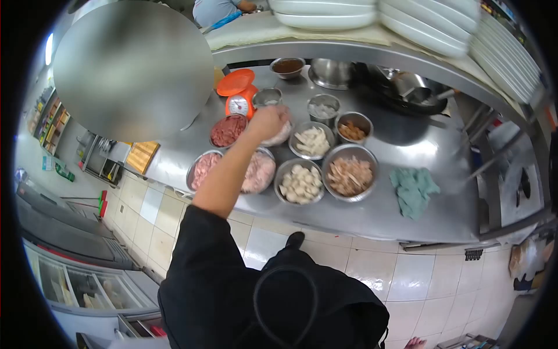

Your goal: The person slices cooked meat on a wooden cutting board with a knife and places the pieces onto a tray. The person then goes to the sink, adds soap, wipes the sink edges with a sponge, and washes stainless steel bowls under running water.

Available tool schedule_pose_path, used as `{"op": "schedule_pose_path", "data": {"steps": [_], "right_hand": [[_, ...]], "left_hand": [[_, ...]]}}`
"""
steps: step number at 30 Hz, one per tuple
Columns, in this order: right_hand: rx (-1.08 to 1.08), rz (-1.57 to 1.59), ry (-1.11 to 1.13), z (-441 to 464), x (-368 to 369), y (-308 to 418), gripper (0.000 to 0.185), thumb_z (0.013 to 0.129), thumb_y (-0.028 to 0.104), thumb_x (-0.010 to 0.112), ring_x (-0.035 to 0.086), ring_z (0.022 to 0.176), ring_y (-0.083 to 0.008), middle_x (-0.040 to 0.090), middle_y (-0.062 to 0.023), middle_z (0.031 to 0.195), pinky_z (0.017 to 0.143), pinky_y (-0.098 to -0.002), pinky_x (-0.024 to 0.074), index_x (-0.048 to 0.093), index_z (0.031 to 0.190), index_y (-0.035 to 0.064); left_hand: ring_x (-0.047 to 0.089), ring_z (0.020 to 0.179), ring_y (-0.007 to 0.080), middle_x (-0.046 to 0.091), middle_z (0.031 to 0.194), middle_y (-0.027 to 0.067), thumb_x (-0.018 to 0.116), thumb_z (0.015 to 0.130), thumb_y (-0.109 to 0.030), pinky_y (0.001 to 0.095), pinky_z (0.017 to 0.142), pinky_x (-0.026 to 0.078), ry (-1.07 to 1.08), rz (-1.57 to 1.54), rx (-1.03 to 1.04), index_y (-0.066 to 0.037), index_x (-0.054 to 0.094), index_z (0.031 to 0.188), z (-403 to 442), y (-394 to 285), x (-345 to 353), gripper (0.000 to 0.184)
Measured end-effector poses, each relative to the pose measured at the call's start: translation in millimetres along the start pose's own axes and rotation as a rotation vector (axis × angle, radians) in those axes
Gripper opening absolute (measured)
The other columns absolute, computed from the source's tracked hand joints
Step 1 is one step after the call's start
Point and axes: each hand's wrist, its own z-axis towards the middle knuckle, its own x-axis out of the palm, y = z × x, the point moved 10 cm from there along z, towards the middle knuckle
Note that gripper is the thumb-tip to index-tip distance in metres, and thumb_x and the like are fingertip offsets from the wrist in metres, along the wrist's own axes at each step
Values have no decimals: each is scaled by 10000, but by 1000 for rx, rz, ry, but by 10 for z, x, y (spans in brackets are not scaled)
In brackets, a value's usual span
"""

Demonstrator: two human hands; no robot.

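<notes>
My left hand (269,123) reaches over a bowl of pale meat (278,135), its fingers curled together near a small steel bowl (267,98). Whatever the fingers hold is hidden. Beside the forearm are a bowl of dark red meat (228,130) and two bowls of pink meat (260,173) (204,168). To the right stand bowls of white strips (313,141), round white pieces (301,184), light-brown slices (350,176) and orange-brown pieces (354,127). Only fingers of my right hand (415,343) show at the bottom edge, loosely apart and away from the counter.
An orange kitchen scale (239,103) stands behind the meat bowls. A green cloth (414,191) lies on the steel counter (442,218). A dark wok (401,96) sits at the back. Stacked white dishes (427,26) line the overhead shelf. A large blurred grey disc (133,70) hides the upper left.
</notes>
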Motion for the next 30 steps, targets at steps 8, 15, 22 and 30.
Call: {"op": "schedule_pose_path", "data": {"steps": [8, 15, 22, 30], "right_hand": [[-298, -339, 232, -1047, 1072, 520, 419, 1038, 285, 413, 647, 1068, -261, 660, -156, 1199, 938, -404, 526, 542, 1340, 24], [-555, -818, 64, -2994, 1507, 897, 470, 936, 377, 623, 702, 892, -236, 720, -178, 1036, 806, -356, 556, 665, 1191, -15], [-625, -1151, 80, -3108, 1229, 109, 500, 909, 397, 606, 688, 960, -376, 706, -256, 1027, 881, -451, 529, 674, 1120, -51], [-430, -820, 418, -2334, 2102, -863, 389, 916, 261, 668, 672, 668, -182, 706, -150, 854, 570, -315, 523, 657, 1119, -70]], "left_hand": [[681, 807, 327, 706, 921, 195, 556, 930, -256, 451, 732, 550, 332, 242, 405, -22, 697, 1019, 1896, 1487, 925, 287], [651, 708, 272, 687, 829, 129, 555, 906, -182, 391, 676, 535, 795, 182, 613, 1, 684, 1049, 2549, 2040, 1999, 266], [660, 789, 250, 697, 901, 147, 577, 884, -174, 383, 725, 532, 495, -134, 605, 8, 666, 1140, 2912, 1673, 1299, 326], [698, 850, 299, 716, 934, 198, 649, 777, -234, 416, 745, 551, 444, -115, 149, 3, 649, 1145, 1668, 1241, 134, 438]]}}
